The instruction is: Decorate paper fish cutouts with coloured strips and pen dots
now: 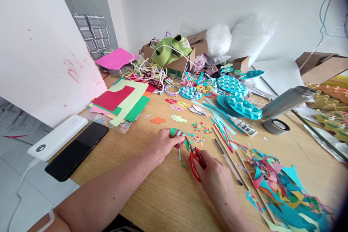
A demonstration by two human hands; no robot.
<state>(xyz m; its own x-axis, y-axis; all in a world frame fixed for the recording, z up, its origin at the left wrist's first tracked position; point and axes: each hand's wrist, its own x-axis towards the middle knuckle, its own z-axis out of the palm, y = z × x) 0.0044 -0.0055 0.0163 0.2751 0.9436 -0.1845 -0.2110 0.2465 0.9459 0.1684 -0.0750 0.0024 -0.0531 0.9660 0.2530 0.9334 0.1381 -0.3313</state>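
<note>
- Head view: worktop (152, 195), wood-topped.
- Fish (177, 133), green, red and white stripes; above the worktop, toward the near edge, pinched between thumb and fingers of the left hand (165, 145).
- Scissors (193, 168), red handles; right hand (213, 170) closed around them, blades at the fish's tail end.
- Paper fish, cut out, including one orange (158, 120) and one pale green (178, 118); flat, beyond the hands.
- Cardboard box (176, 66), open, far edge; green felt piece (163, 56) bulging from the top, further contents hidden.
- Plastic bag (251, 38), translucent, behind the far edge; filled with something white.
- Cardboard box (322, 68), toward the far right corner; contents not visible.
- Flask (285, 103), metal, tilted, right side; interior not visible. Grey lid (276, 126) just beside it.
- Glue bottle (244, 127), white, lying down, nearer the hands than the flask; fill level cannot be told.
- Coloured sheets (115, 98), stacked at the left edge, on clear plastic.
- Phone (77, 152), dark screen, and white power bank (58, 137), side by side, left edge.
- Paper scraps (285, 188), mixed colours, loose heap toward the near right corner.
</note>
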